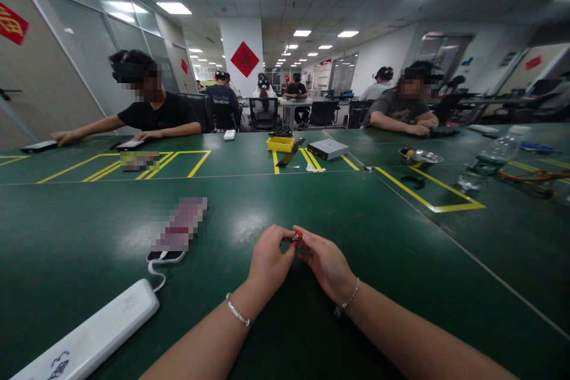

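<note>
A small red piece with a silvery metal part (pixel 298 236) is pinched between my two hands above the green table (pixel 222 314). My left hand (pixel 271 258) is closed, its thumb and forefinger on the metal side. From the other side, my right hand (pixel 328 262) grips the red end with thumb and fingertips. The piece is too small to name its exact kind, and the fingers partly cover it. Left of my hands lies a phone (pixel 182 225), its picture blurred out, with a white cable (pixel 158 279) plugged in. The cable runs to a white power bank (pixel 98 332).
Across the table are a yellow box (pixel 280 143) with dark items, a grey box (pixel 328 149), a metal bowl (pixel 421 156) and a plastic bottle (pixel 494 157). Wires (pixel 534 181) lie at right. Two people sit opposite, one at left (pixel 160 113), one at right (pixel 403 107).
</note>
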A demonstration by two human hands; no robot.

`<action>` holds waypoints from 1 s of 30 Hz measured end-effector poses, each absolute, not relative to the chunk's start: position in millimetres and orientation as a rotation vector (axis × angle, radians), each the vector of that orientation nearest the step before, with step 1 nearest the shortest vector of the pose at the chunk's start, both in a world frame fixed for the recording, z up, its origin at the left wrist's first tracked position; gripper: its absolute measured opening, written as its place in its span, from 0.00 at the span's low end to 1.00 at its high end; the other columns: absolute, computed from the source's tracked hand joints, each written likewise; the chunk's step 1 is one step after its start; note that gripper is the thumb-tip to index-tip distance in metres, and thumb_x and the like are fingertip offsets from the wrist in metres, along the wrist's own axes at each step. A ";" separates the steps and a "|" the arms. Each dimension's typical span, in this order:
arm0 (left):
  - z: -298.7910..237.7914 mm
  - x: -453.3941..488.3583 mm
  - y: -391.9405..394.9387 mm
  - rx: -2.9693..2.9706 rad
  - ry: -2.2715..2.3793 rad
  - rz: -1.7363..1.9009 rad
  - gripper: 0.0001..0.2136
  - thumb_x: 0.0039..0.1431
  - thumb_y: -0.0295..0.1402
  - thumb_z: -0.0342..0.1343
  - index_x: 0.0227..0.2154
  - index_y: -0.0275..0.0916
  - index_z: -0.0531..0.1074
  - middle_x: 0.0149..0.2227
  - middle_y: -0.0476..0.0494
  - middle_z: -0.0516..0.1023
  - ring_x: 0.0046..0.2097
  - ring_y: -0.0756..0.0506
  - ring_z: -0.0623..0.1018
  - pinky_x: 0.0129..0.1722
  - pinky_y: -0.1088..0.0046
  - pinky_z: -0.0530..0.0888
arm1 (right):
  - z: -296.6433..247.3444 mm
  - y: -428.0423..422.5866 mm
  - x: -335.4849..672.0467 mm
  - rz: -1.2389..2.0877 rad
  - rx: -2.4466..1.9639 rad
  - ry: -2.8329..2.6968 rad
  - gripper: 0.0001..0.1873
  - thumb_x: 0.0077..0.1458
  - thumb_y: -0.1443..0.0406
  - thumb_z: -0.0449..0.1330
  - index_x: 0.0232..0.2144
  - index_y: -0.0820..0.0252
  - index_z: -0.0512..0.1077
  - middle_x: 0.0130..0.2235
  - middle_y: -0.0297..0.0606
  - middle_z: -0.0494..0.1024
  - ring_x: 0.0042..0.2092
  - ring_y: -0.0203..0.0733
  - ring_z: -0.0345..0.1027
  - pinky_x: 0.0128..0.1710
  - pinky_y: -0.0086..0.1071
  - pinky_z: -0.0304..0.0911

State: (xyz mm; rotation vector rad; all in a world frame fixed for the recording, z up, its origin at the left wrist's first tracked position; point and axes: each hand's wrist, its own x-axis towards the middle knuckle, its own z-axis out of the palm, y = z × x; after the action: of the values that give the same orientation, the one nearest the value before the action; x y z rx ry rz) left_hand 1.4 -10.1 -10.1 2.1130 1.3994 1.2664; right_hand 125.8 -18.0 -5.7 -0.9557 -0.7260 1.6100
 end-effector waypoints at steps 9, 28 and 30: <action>-1.6 5.1 -16.7 2.035 1.443 1.328 0.06 0.47 0.25 0.53 0.30 0.39 0.66 0.29 0.50 0.72 0.33 0.50 0.72 0.34 0.74 0.69 | -12.4 -24.2 123.9 1.553 -0.977 -0.833 0.21 0.45 0.58 0.57 0.43 0.58 0.69 0.42 0.39 0.72 0.44 0.40 0.62 0.38 0.32 0.58; -10.8 3.1 -10.1 2.283 1.475 1.295 0.22 0.44 0.27 0.56 0.44 0.40 0.60 0.41 0.44 0.71 0.45 0.44 0.69 0.47 0.62 0.64 | -7.6 -4.9 130.8 1.424 -1.098 -0.888 0.19 0.37 0.62 0.63 0.35 0.61 0.73 0.37 0.39 0.74 0.39 0.40 0.66 0.38 0.33 0.62; -11.4 1.0 -8.8 2.324 1.491 1.289 0.26 0.43 0.29 0.58 0.48 0.39 0.57 0.46 0.41 0.67 0.50 0.42 0.65 0.50 0.60 0.61 | 0.7 7.2 149.2 1.340 -1.110 -0.877 0.18 0.36 0.62 0.63 0.34 0.60 0.72 0.35 0.39 0.74 0.38 0.38 0.66 0.36 0.31 0.62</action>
State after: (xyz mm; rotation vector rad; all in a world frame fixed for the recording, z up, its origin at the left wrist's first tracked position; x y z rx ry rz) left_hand 1.0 -8.8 -11.4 2.3243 1.4912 1.2894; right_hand 149.2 7.2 0.7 -1.1098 -0.8772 1.3399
